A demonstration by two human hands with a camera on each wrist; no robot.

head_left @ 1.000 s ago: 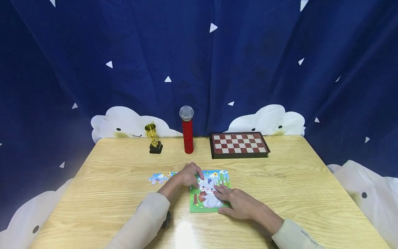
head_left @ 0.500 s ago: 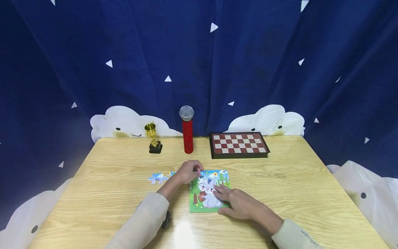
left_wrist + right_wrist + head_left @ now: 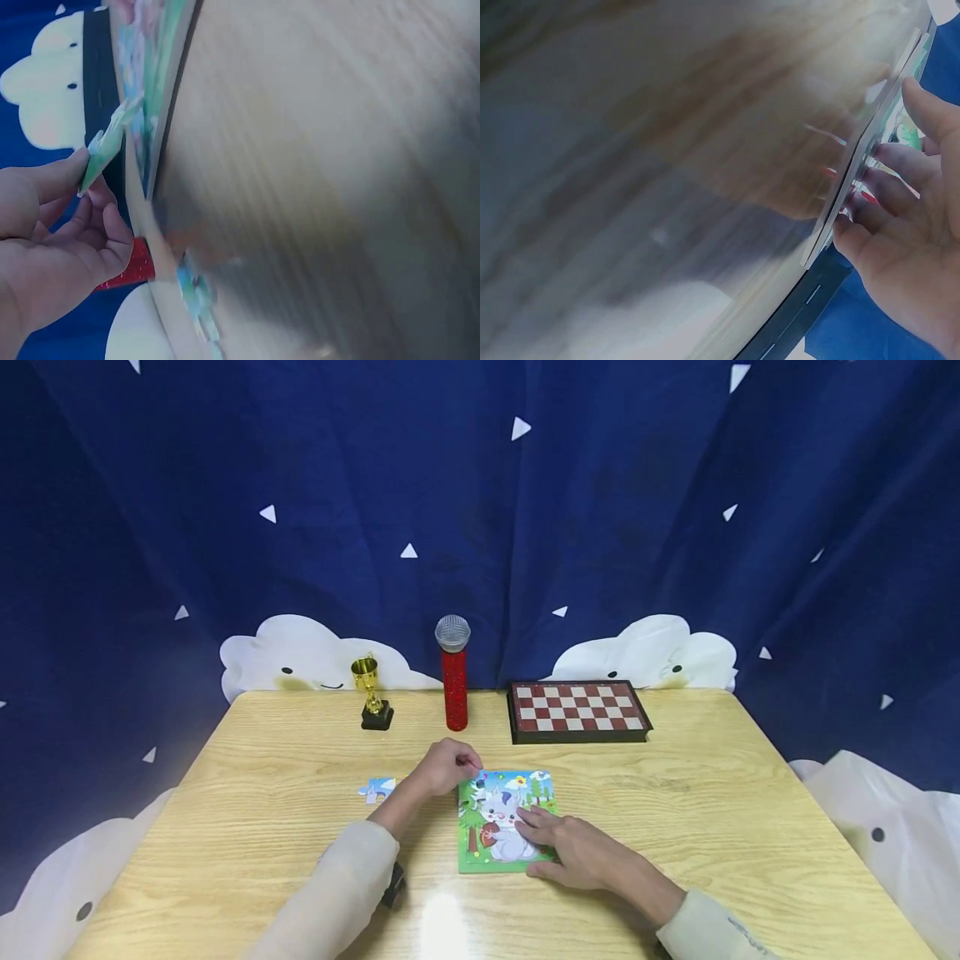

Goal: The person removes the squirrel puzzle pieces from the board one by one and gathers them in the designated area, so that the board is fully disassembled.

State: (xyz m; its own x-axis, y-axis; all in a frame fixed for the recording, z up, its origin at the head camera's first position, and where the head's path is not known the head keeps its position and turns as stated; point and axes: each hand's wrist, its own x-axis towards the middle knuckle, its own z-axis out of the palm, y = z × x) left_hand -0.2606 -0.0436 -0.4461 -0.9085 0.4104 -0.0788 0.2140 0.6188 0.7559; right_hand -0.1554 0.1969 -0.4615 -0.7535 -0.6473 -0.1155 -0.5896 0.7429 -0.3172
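A square jigsaw puzzle point(image 3: 510, 847) with a grey squirrel on a green and blue ground lies at the middle of the table. My left hand point(image 3: 444, 767) is at its upper left corner. In the left wrist view, its thumb and fingers pinch a thin green puzzle piece point(image 3: 107, 146), held off the board. My right hand point(image 3: 577, 853) rests on the puzzle's right side with fingers extended, covering part of the picture. Left of the puzzle lie loose joined pieces point(image 3: 378, 789), partly hidden by my left hand and wrist.
Along the back of the wooden table point(image 3: 675, 810) stand a small gold trophy point(image 3: 367, 681), a red microphone point(image 3: 454, 689) and a red-and-white checkered board point(image 3: 577, 707). Behind them hangs a dark blue curtain point(image 3: 480, 510) with white clouds and triangles.
My left hand has moved from the puzzle's upper left part up and to the left, lifting away with a piece pinched in it. The right hand stays on the puzzle.
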